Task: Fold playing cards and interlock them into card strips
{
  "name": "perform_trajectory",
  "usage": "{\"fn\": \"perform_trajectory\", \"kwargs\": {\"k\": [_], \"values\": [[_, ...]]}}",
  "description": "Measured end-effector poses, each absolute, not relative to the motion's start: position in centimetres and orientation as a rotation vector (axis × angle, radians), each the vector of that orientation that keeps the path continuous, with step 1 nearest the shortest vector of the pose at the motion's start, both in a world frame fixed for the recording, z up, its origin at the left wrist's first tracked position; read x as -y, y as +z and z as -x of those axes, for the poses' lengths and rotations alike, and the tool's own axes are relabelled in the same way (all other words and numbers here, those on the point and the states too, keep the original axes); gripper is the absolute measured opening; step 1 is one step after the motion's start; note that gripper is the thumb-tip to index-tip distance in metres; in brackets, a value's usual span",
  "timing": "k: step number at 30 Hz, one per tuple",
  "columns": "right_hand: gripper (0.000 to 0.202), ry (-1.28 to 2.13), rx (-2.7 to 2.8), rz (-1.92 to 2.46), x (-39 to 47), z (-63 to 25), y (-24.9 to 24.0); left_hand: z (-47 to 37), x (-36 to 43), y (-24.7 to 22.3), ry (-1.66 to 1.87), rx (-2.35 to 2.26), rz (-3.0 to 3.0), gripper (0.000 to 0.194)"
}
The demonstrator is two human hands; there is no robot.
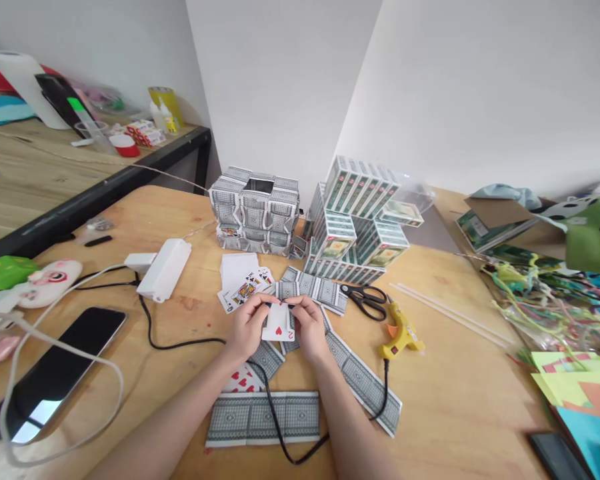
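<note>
A playing card, the two of hearts (279, 328), is held face up between my two hands over the table. My left hand (249, 325) pinches its upper left edge, and my right hand (306, 325) pinches its upper right. Just beyond them lie a strip of joined card backs (314, 288) and some face-up cards (250, 288) with a king and clubs. More joined card strips lie around my forearms: one strip (363, 377) slants to the right, another strip (263, 419) is in front. A red-suited card (243, 380) is partly covered by my left forearm.
Behind the hands stand a structure of folded cards (255, 212) and stacked card boxes (353, 220). Scissors (367, 300) and a yellow glue gun (401, 333) lie at the right; its black cord crosses under my arms. A power strip (165, 269) and phone (60, 373) lie left.
</note>
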State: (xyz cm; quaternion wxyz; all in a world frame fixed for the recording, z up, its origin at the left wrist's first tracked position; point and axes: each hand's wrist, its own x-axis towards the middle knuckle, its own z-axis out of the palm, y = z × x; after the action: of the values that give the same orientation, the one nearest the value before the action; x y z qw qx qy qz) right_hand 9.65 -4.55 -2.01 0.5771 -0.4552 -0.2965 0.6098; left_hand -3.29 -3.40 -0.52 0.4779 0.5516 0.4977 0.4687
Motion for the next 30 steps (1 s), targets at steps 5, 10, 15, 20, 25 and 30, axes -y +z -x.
{"fn": "perform_trajectory", "kwargs": {"k": [5, 10, 15, 20, 25, 30], "values": [[0.01, 1.414, 0.707, 1.101, 4.5, -9.6, -1.9, 3.4, 3.4, -0.5, 1.139, -1.228, -1.393, 0.017], [0.006, 1.426, 0.736, 1.113, 4.6, -9.6, -1.4, 3.4, 3.6, -0.2, 1.172, -1.214, -1.445, 0.016], [0.006, 1.527, 0.709, 1.063, 4.8, -9.8, -1.0, 3.6, 3.8, 0.1, 1.235, -1.196, -1.513, 0.016], [0.021, 1.602, 0.74, 0.932, 4.7, -9.9, -0.8, 3.9, 3.6, 0.0, 1.232, -1.185, -1.636, 0.018], [0.025, 1.666, 0.768, 1.029, 4.5, -10.0, -0.9, 4.0, 3.4, -0.2, 1.214, -1.134, -1.715, 0.018], [0.029, 1.577, 0.795, 1.052, 4.3, -10.1, -1.2, 4.1, 3.2, -0.3, 1.116, -1.106, -1.663, 0.02]]}}
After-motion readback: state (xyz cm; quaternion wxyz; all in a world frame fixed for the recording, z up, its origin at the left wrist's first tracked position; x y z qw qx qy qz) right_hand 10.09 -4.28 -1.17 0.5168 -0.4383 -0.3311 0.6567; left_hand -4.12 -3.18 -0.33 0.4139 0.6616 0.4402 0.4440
